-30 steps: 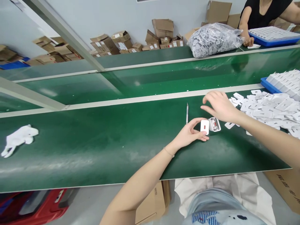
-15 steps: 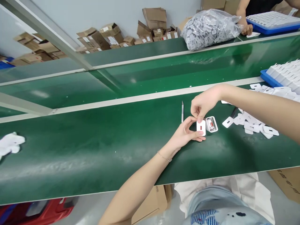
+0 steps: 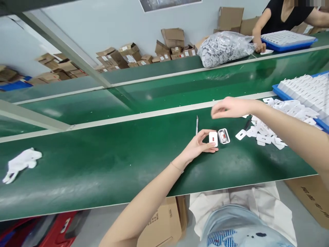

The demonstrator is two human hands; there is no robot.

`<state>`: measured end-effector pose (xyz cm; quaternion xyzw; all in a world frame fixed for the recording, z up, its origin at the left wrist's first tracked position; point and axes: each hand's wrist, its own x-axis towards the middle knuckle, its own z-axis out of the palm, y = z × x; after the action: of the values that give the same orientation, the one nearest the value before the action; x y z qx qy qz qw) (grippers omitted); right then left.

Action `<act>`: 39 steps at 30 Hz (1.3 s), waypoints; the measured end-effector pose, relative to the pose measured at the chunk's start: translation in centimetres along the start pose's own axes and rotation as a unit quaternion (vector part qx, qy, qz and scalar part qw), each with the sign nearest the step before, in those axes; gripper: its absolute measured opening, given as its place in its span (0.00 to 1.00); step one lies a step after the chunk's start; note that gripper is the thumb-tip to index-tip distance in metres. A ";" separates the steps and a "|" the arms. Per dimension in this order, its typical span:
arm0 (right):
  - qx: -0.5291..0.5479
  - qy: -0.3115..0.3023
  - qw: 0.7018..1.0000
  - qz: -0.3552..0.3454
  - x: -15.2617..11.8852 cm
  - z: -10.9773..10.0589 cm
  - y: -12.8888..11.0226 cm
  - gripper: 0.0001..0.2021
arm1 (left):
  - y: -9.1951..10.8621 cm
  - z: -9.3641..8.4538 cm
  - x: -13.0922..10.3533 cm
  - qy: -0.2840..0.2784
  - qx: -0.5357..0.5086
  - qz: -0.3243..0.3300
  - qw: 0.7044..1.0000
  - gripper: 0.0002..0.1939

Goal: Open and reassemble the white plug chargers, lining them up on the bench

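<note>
A white rounded piece with a small red slot (image 3: pixel 213 139) is gripped between the thumb and fingers of my left hand (image 3: pixel 202 143). Just to its right, an open white housing (image 3: pixel 223 136) lies on the green table, with metal and red parts inside. My right hand (image 3: pixel 226 107) hovers above and behind the housing, touching neither piece. Its fingers are curled and slightly blurred, and whether anything is between them cannot be made out. A slim pen-like tool (image 3: pixel 197 125) lies behind my left hand. Several flat white plates with slots (image 3: pixel 263 139) are heaped to the right, partly behind my right forearm.
A blue tray with white parts (image 3: pixel 279 91) stands at the right. Across the divider are a clear bag of white pieces (image 3: pixel 226 49), another blue tray (image 3: pixel 288 46) and a person's hand (image 3: pixel 260 47). A white glove-like item (image 3: pixel 23 161) lies at far left.
My right hand has let go of the slotted piece and moved up and back from it. My left hand still holds the piece. The camera view has tilted up somewhat.
</note>
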<state>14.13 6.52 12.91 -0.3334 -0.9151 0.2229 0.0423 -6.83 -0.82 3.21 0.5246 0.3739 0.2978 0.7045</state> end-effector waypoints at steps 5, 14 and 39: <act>-0.073 0.011 0.997 0.037 -6.6 3.3 4.9 0.14 | 0.6 0.3 0.6 0.029 0.043 -0.023 0.998 0.24; -0.023 0.203 0.979 0.003 -6.2 5.4 -0.5 0.16 | -0.3 0.9 0.6 0.074 0.035 -0.014 0.997 0.33; 0.023 0.403 0.903 -0.146 -14.0 10.0 -9.7 0.25 | -0.1 8.6 -7.2 0.141 0.305 0.407 0.849 0.27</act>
<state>16.93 -12.67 9.14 -0.2564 -0.8529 0.0821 0.4473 -3.53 -11.09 6.12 0.7706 0.2947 0.4997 0.2641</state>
